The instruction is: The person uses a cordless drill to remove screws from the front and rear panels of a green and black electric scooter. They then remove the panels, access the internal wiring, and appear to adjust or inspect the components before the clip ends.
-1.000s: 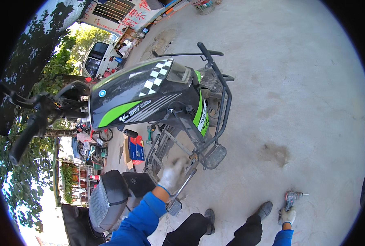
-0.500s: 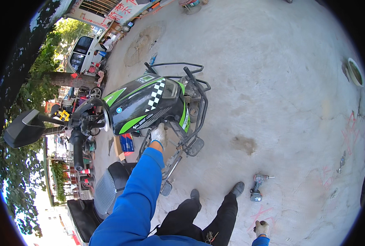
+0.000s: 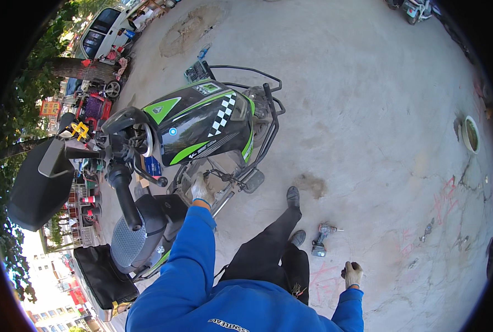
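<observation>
**Gloved hands at a stripped scooter on a concrete yard**

Nearest the lower edge, the right hand [image 3: 352, 273], in a pale work glove at the end of a blue sleeve, hangs above the concrete ground [image 3: 368, 110]; its fingers are curled loosely together and hold nothing. Just beyond it, to the left, a cordless drill [image 3: 320, 240] lies on the concrete beside the person's dark shoe [image 3: 298, 237]. The left hand [image 3: 199, 190], also gloved, reaches into the open frame [image 3: 224, 185] of the scooter, below the black-and-green body panel [image 3: 202, 127] with its chequered strip; whether its fingers are closed on a part cannot be told. The scooter stands at the left of the yard, its handlebar grip [image 3: 125, 196] and mirror [image 3: 39, 182] toward the viewer. A metal rack [image 3: 257, 94] runs round the far end of the panel. Farther right, near the yard's right edge, a round pale bowl [image 3: 470, 134] sits on the concrete; its contents are too small to make out. A white van [image 3: 99, 30] stands at the far left corner.
</observation>
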Demonstrator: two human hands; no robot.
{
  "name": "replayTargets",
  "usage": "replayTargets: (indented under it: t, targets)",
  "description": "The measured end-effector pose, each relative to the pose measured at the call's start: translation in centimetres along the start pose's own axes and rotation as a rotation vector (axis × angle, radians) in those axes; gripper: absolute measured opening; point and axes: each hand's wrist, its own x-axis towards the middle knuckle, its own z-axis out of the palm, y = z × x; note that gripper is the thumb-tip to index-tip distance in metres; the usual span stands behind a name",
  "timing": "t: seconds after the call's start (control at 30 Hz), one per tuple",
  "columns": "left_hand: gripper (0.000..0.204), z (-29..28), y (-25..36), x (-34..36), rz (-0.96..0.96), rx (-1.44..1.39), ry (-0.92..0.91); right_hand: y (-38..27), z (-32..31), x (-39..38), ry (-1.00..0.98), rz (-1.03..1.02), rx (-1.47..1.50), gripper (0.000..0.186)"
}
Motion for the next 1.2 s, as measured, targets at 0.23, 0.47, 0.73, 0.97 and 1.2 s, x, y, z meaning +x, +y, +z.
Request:
replayTargets:
  t: [0.23,0.47,0.73,0.97,1.2]
  targets:
    - [0.031,-4.7,-1.1,3.9,0.014,-0.179,0.036,-11.4,4.9,-0.4,-0.119,-0.065,-0.054,0.043]
    - [0.038,-1.8,-0.8,2.5,-0.159,-0.296,0.11,-19.4,7.7,0.6,-0.158,-0.118,-0.238,0.04]
    - [0.038,-4.3,-1.1,5.6,-0.37,-0.361,0.076,-26.8,11.2,-0.7,-0.216,-0.185,-0.374,0.044]
    - [0.038,-1.3,-1.0,4.7,-0.361,-0.324,0.096,-31.6,10.8,0.2,-0.221,-0.213,-0.448,0.044]
    - [0.022,-3.2,-3.2,-1.4,-0.29,-0.144,0.252,-36.5,9.3,4.5,-0.302,-0.201,-0.494,0.02]
